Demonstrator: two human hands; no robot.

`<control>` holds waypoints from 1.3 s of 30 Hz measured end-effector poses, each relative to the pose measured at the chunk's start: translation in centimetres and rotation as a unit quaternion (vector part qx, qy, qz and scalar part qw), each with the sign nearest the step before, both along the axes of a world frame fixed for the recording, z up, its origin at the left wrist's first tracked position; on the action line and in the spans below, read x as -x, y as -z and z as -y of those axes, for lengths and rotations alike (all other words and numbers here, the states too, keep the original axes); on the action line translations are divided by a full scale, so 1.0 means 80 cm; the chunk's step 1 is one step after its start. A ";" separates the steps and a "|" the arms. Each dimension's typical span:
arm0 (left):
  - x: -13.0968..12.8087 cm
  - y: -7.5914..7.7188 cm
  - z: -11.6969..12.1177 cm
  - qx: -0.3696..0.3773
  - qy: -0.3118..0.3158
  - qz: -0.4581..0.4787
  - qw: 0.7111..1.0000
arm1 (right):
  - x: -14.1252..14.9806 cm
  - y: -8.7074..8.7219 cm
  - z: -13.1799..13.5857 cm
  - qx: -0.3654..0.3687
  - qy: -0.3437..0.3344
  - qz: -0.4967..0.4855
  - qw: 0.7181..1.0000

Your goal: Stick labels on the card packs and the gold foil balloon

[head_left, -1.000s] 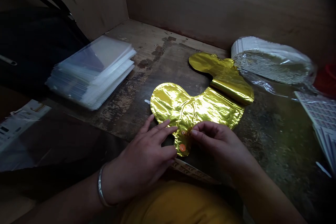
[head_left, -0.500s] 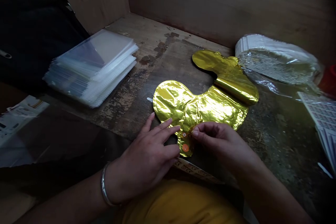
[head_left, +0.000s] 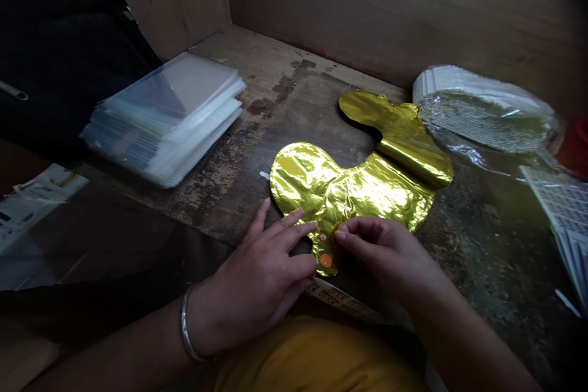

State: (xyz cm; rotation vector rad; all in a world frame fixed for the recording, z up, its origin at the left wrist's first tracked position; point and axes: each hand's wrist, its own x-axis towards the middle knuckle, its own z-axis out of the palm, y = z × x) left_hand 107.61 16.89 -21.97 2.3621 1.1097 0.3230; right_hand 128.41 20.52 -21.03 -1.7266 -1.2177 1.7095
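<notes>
A flat, shiny gold foil balloon in a curved shape lies on the worn tabletop. My left hand is spread with its fingertips resting at the balloon's lower left edge, beside the narrow tail. On that tail are a round orange sticker and a small round sticker with a mark on it. My right hand pinches thumb and forefinger together at the tail's right side; what is between the tips is too small to make out. Below the tail, a strip of printed stickers shows partly above my lap.
At left stands a stack of clear plastic sleeves near a dark bag. A plastic-wrapped white bundle lies at the back right, with printed sheets in front of it. Wooden panels wall the back.
The view has shifted slightly. Both hands stay in nearly the same place on the balloon, the right still pinching at the tail.
</notes>
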 end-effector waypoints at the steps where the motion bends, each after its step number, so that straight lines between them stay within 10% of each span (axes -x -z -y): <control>1: 0.000 0.000 0.000 0.001 0.001 0.000 1.000 | 0.000 0.001 0.000 -0.002 -0.002 0.007 1.000; 19: -0.003 0.006 0.001 -0.075 0.027 0.023 0.997 | 0.005 0.009 0.008 -0.085 -0.055 0.151 0.983; 28: -0.003 0.001 -0.002 -0.045 0.031 0.023 0.998 | -0.006 0.004 0.008 -0.203 -0.163 0.449 0.855; 33: -0.004 0.002 -0.002 -0.070 0.030 0.011 0.997 | -0.031 0.006 0.016 -0.312 -0.072 0.484 0.814; 36: -0.002 0.003 0.002 -0.098 0.028 0.012 0.995 | -0.030 -0.001 0.025 -0.457 -0.212 0.370 0.780; 39: 0.003 0.003 0.011 -0.115 0.019 0.007 0.993 | -0.026 -0.007 0.029 -0.455 -0.371 0.261 0.766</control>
